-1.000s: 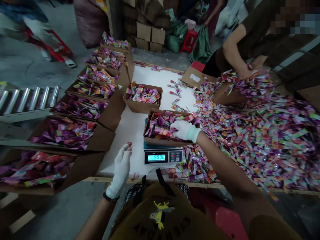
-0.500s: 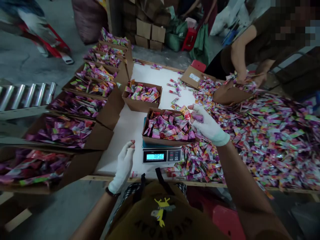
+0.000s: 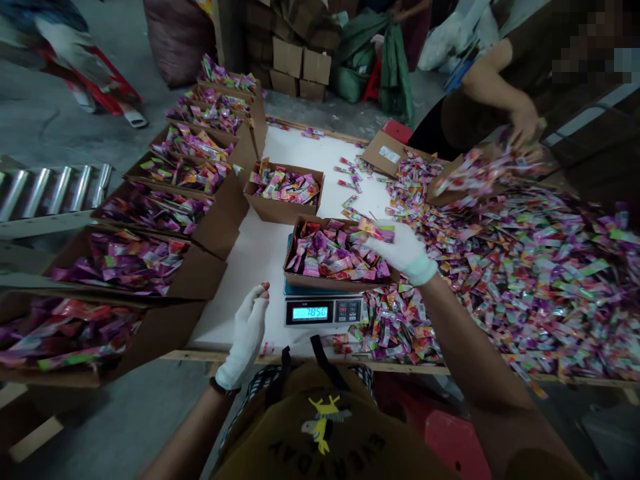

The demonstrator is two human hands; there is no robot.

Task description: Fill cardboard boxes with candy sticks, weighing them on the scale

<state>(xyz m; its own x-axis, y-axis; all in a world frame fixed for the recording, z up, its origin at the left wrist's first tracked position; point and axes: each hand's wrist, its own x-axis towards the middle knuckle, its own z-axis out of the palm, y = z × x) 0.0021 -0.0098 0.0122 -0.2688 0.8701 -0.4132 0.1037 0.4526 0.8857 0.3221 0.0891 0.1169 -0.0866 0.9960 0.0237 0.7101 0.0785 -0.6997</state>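
My right hand [image 3: 400,252], in a white glove, holds a few candy packets [image 3: 379,231] over the right edge of a cardboard box [image 3: 320,283] full of packets. That box stands on a small digital scale [image 3: 323,311] with a lit display. My left hand [image 3: 247,333], also gloved, rests on the white table [image 3: 260,257] left of the scale, fingers loosely together and holding nothing.
A huge heap of colourful packets [image 3: 540,273] covers the table's right side. A second filled box [image 3: 284,193] stands behind the scale. Several filled boxes [image 3: 150,220] line the left. A co-worker's hands [image 3: 525,130] lift packets over a box at the far right. A roller conveyor [image 3: 50,193] is at left.
My right hand came up out of the box on the scale with a few packets and now hovers over its right edge. The scale reading dropped. The co-worker's hands rose with packets.
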